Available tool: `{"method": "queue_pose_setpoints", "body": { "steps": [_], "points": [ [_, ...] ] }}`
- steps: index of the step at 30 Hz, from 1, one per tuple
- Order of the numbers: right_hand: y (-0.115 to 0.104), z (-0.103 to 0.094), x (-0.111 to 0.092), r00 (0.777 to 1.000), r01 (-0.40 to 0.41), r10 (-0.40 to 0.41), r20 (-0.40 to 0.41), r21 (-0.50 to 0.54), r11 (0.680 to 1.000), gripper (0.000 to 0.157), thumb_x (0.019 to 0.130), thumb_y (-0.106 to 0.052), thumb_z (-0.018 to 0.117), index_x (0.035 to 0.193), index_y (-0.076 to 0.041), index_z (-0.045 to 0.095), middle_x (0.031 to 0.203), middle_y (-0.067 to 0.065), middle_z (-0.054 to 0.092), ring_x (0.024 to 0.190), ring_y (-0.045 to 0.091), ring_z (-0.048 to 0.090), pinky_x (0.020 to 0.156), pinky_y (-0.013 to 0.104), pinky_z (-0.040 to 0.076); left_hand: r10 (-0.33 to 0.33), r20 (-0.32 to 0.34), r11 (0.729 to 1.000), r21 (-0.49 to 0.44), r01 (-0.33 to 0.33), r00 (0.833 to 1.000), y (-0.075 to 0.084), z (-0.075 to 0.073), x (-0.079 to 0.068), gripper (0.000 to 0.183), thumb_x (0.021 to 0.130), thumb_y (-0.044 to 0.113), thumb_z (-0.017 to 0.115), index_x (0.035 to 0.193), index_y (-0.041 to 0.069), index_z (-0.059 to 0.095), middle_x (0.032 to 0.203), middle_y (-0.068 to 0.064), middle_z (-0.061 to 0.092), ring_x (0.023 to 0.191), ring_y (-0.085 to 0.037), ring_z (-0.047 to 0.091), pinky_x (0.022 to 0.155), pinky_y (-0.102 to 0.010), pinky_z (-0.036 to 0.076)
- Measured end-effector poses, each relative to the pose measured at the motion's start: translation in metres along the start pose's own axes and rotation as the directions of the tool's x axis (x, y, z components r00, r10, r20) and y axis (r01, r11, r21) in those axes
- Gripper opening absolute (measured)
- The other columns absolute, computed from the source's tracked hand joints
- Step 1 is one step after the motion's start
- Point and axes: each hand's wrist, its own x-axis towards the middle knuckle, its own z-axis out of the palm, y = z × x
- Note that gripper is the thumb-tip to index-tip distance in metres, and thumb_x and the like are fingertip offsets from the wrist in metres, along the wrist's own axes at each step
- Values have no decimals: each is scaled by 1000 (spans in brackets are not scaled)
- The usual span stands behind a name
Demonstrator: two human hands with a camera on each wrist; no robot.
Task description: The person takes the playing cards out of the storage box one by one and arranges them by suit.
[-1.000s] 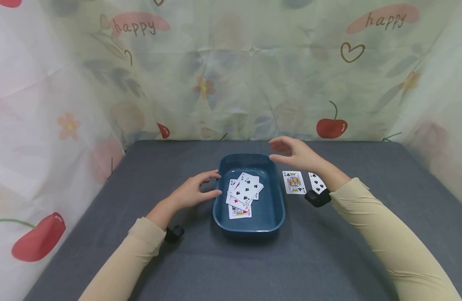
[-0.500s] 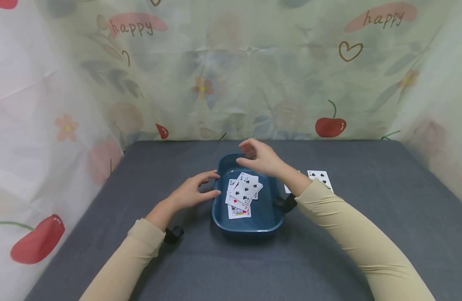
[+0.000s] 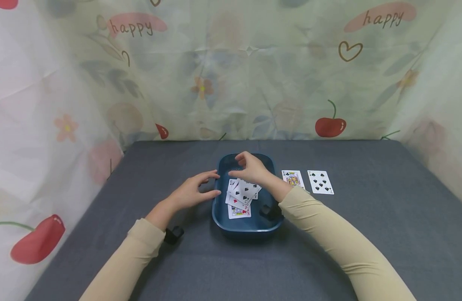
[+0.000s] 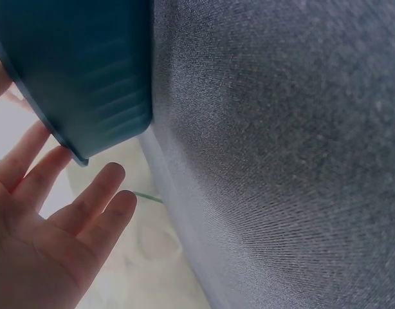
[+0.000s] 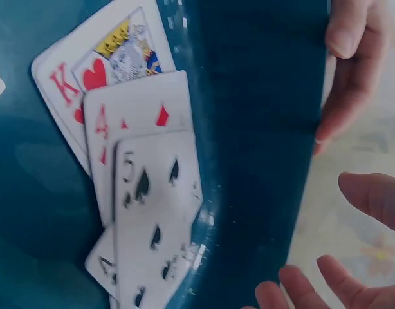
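Note:
A dark blue tray (image 3: pixel 250 230) holds an overlapping pile of playing cards. On top lies the five of spades (image 5: pixel 152 212), over the four of diamonds (image 5: pixel 136 103) and the king of hearts (image 5: pixel 107 61). My left hand (image 3: pixel 191 192) touches the tray's left rim, its fingers extended; in the left wrist view fingertips meet the rim and the thumb is only partly seen. My right hand (image 3: pixel 254 172) hovers over the far part of the pile, fingers loosely bent and apart, with nothing seen between them. It hides the pile's far edge.
Right of the tray, a black king (image 3: pixel 292 177) and a seven of spades (image 3: pixel 321 182) lie face up on the grey cloth (image 3: pixel 231 271). My right sleeve (image 3: pixel 328 225) partly covers the king. A patterned curtain (image 3: pixel 231 83) stands behind the table.
My right hand has swept left from beside the tray and come down over the cards inside it. The seven and most of the king have come into view. The left hand stays put.

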Motion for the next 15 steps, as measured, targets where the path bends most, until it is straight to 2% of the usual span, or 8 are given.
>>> {"method": "queue_pose_setpoints", "body": {
  "steps": [11,15],
  "points": [
    [12,15,2,989,-149,149,14,12,989,72,76,-24,76,135,-5,38,140,18,42,129,33,43,105,46,40,-7,3,1000,7,7,1000,2,0,-1,57,87,41,62,137,19,46,152,-6,33,134,-36,40,103,-59,37],
    [13,16,2,980,-196,196,28,-31,980,82,71,-25,80,137,-8,36,141,19,38,129,36,38,105,50,37,-5,3,1000,7,5,1000,2,0,-1,57,87,40,63,137,18,46,152,-6,32,134,-36,40,103,-59,37]
  ]
}}
